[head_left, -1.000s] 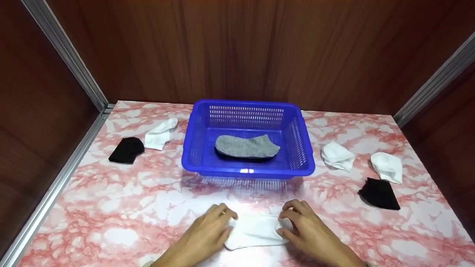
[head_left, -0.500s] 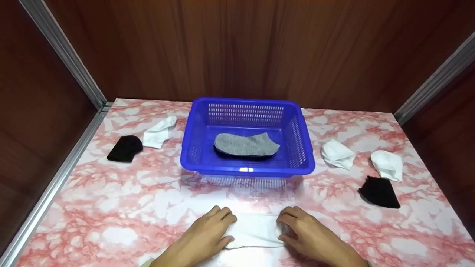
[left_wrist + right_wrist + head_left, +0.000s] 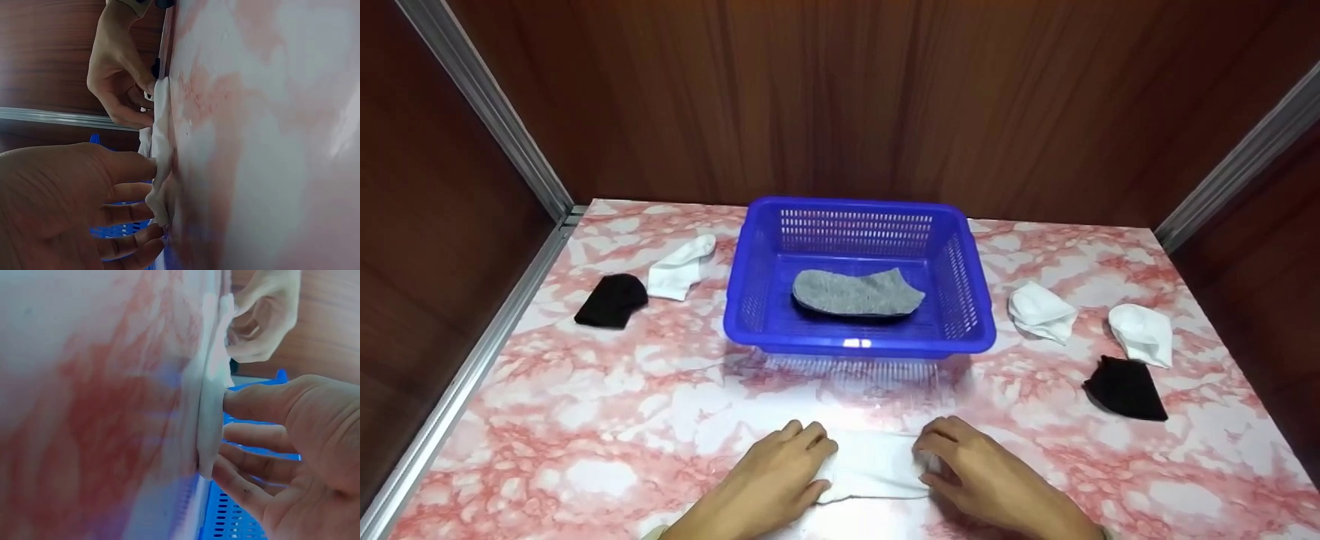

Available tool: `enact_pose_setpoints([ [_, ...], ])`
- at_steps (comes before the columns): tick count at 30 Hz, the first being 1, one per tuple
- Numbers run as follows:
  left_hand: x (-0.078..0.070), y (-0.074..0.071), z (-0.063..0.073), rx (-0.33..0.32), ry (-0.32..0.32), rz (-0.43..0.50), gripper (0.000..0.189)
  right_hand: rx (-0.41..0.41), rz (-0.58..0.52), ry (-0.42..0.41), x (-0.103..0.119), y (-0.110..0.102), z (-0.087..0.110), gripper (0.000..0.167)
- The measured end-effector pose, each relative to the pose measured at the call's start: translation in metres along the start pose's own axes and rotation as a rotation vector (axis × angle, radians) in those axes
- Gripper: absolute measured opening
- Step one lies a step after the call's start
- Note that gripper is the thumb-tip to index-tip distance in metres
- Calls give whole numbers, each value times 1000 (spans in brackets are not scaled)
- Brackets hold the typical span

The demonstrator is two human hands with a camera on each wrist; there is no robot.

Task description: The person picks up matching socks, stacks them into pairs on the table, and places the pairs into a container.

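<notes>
A white sock (image 3: pixel 877 465) lies flat on the table near its front edge, stretched sideways between both hands. My left hand (image 3: pixel 780 476) holds its left end, thumb on the near side and bent fingers on the far side. At the right end, my right hand (image 3: pixel 979 472) grips the cloth with curled fingers and thumb. In the left wrist view, the left thumb and fingertips touch the thin edge of the sock (image 3: pixel 162 135). The right wrist view shows the right thumb and fingers against the sock (image 3: pixel 212 405). Both sock ends are partly hidden by the hands.
Beyond the hands stands a blue basket (image 3: pixel 859 346) with a grey sock (image 3: pixel 859 292) over something dark. Left lie a black sock (image 3: pixel 613 301) and a white one (image 3: pixel 681 268). Right are two white socks (image 3: pixel 1041 311) and a black one (image 3: pixel 1126 388). Wooden panels (image 3: pixel 840 97) enclose the table.
My right hand has shifted slightly left and its fingers have closed further over the sock's end. The left fingers have settled lower on the sock, and less of the sock shows.
</notes>
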State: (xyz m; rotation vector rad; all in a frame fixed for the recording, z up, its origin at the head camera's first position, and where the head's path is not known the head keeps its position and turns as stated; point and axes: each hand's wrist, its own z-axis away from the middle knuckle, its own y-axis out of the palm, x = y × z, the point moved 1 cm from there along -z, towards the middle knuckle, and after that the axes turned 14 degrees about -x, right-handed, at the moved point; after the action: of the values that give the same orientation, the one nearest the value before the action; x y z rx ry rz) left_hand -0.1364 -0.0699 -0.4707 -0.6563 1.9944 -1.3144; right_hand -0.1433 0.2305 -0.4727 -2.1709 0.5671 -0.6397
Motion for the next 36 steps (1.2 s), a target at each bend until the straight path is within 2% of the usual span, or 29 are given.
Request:
enact_pose_setpoints([
  [3, 0, -7, -2, -25, -15, -24, 38, -44, 11, -43, 0, -5, -3, 24],
  [7, 2, -20, -6, -165, -19, -46, 41, -94, 72, -42, -2, -17, -9, 22],
  [11, 9, -38, -14, -293, -38, -18, 39, -145, 115, -3, -9, -37, -16, 26],
  [16, 26, -61, -31, -428, -73, 45, 38, -258, 142, 0, -30, -69, -26, 27],
  [21, 52, -79, -50, -558, -116, 103, 43, -337, 189, 39, -63, -92, -31, 25],
  [25, 79, -92, -73, -595, -185, 132, 46, -353, 234, 110, -93, -98, -34, 23],
  [29, 103, -102, -100, -590, -245, 141, 47, -343, 247, 207, -120, -97, -37, 20],
  [33, 125, -103, -121, -556, -317, 125, 51, -304, 249, 298, -145, -95, -37, 21],
  [36, 137, -97, -131, -527, -382, 118, 60, -270, 243, 359, -163, -93, -35, 28],
])
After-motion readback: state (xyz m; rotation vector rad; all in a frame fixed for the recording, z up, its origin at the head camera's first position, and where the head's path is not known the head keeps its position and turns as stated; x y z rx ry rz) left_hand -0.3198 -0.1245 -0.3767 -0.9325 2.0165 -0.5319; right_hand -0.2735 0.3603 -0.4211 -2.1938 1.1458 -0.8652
